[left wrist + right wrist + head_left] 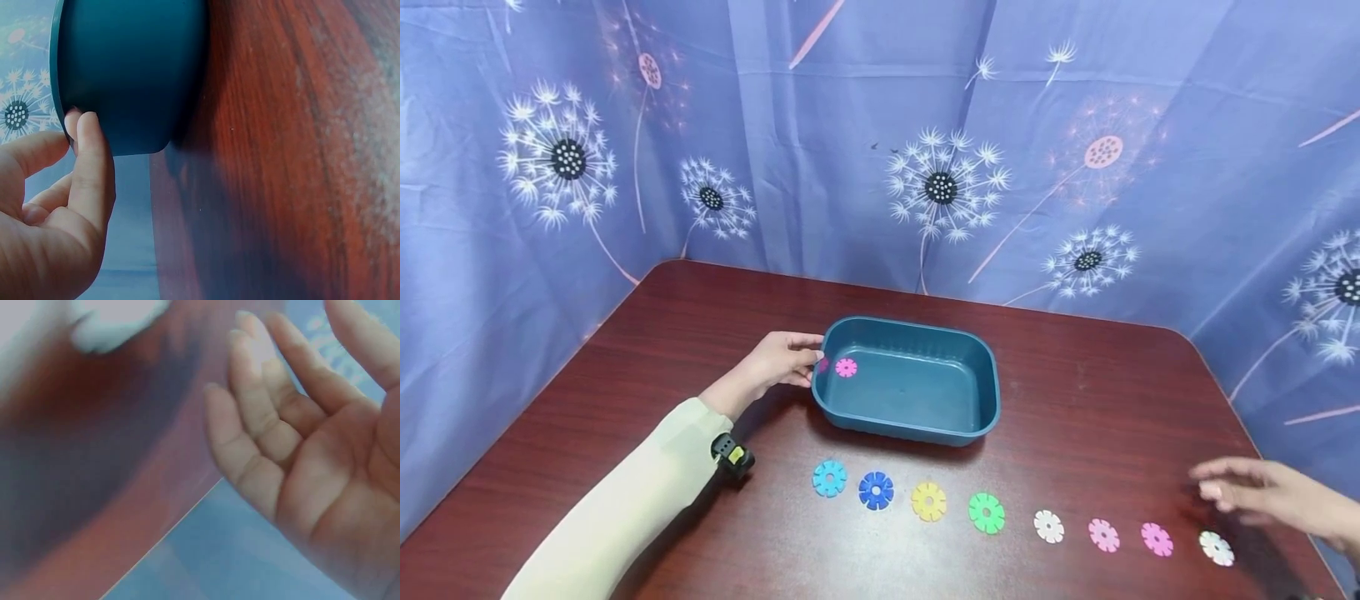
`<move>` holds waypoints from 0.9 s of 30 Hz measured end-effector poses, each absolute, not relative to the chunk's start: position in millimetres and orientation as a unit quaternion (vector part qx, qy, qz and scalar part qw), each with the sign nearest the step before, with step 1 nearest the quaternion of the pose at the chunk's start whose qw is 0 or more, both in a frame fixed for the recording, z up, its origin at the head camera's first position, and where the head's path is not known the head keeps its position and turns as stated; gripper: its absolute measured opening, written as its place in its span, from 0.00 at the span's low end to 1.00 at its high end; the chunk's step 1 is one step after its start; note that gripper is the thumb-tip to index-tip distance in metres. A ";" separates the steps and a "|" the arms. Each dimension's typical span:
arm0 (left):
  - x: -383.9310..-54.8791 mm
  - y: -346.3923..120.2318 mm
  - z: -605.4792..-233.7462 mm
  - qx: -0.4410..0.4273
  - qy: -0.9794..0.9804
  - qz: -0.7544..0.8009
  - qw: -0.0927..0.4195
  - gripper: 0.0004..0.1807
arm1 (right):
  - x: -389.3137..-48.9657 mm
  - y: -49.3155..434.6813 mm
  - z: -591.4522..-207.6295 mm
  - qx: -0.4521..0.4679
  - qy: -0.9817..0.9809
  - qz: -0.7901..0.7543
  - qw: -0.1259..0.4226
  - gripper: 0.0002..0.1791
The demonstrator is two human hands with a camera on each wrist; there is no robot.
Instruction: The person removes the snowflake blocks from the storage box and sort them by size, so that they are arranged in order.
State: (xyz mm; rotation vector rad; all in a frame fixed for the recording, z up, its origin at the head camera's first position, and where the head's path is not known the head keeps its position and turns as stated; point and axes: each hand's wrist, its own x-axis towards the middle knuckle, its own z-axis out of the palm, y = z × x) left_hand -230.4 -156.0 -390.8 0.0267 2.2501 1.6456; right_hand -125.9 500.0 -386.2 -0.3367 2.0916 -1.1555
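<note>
A dark teal plastic basin (907, 435) stands on the table, with one pink notched disc (846, 367) inside near its left end. My left hand (784, 360) grips the basin's left rim; in the left wrist view, fingertips (89, 128) lie against the outer wall just under the lip. Over the table's right side, my right hand (1262, 493) holds nothing, its fingers loosely bent. Just left of and below it lies a white notched disc (1216, 548). Another pink disc (1157, 540) and a paler pink one (1103, 535) come beside that.
The row of spaced discs continues leftward with a white disc (1048, 527), a green one (987, 513), a yellow one (928, 502), a dark blue one (876, 491) and a light blue one (829, 478). A dandelion-print curtain (850, 167) hangs behind the reddish-brown table (1075, 392).
</note>
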 end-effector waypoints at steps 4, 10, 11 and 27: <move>-231.2 -156.6 -393.8 0.016 0.795 0.580 0.179 0.28 | -158.2 452.0 -364.1 -0.194 0.852 -0.412 0.260 0.29; -230.6 -157.6 -392.8 0.011 0.797 0.578 0.177 0.27 | -204.7 351.6 -325.8 -0.252 0.860 -0.386 0.219 0.15; -230.4 -157.9 -391.9 0.010 0.798 0.576 0.177 0.27 | -211.4 334.0 -320.1 -0.257 0.859 -0.382 0.222 0.15; -228.3 -156.4 -387.8 0.005 0.800 0.575 0.175 0.27 | -287.6 164.9 -294.7 -0.308 0.845 -0.297 0.321 0.24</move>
